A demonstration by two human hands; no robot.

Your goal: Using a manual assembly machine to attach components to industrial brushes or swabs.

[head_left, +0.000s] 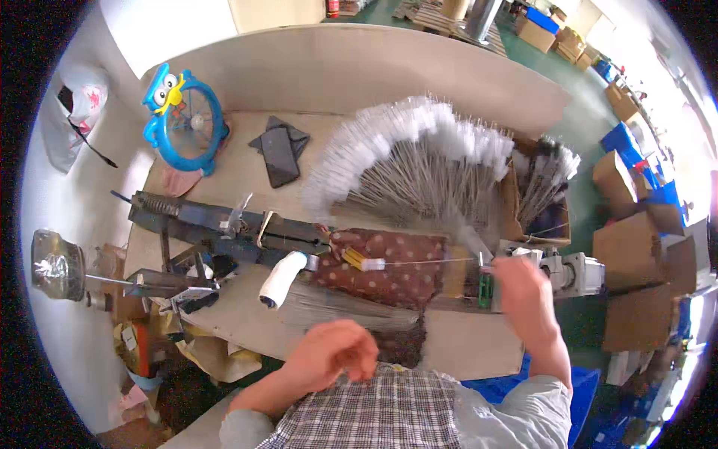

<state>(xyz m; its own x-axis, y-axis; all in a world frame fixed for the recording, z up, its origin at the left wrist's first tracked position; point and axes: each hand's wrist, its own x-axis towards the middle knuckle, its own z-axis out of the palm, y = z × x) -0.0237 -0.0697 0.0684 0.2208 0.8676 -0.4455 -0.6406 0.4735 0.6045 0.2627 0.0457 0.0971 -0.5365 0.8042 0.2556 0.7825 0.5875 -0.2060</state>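
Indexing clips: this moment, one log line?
left hand: half-curled near checked garment | right hand: blurred, beside green fitting, grip unclear | white-tipped rods: fanned on table

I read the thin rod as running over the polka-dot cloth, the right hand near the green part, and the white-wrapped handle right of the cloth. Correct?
No: the head view shows the white-wrapped handle left of the polka-dot cloth, not right. The thin rod does run over the cloth, and the right hand is near the green part.
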